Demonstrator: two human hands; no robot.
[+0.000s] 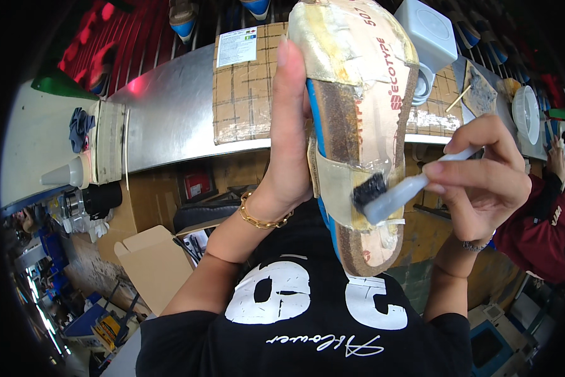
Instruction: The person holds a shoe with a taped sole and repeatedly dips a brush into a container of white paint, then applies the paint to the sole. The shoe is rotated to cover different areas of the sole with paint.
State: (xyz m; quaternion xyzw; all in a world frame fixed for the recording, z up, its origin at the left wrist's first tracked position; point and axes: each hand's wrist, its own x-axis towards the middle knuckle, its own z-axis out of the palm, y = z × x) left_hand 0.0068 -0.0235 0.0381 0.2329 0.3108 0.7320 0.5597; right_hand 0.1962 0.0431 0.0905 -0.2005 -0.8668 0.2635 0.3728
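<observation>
A sandal on a blue last is held up in front of me, its underside facing the camera. Pale straps are folded over and stuck to the pinkish sole board, with brown cork along the edges. My left hand grips it from the left side, thumb upright along the edge and other fingers hidden behind. In my right hand, a brush with a whitish handle is pinched between thumb and fingers. Its dark bristles touch the lower strap fold near the sole's near end.
Behind the sandal, cardboard covers part of a metal bench. A white plastic container and a round white lid stand at right. Beyond runs a rack carrying shoes under red light. A co-worker's maroon sleeve shows far right.
</observation>
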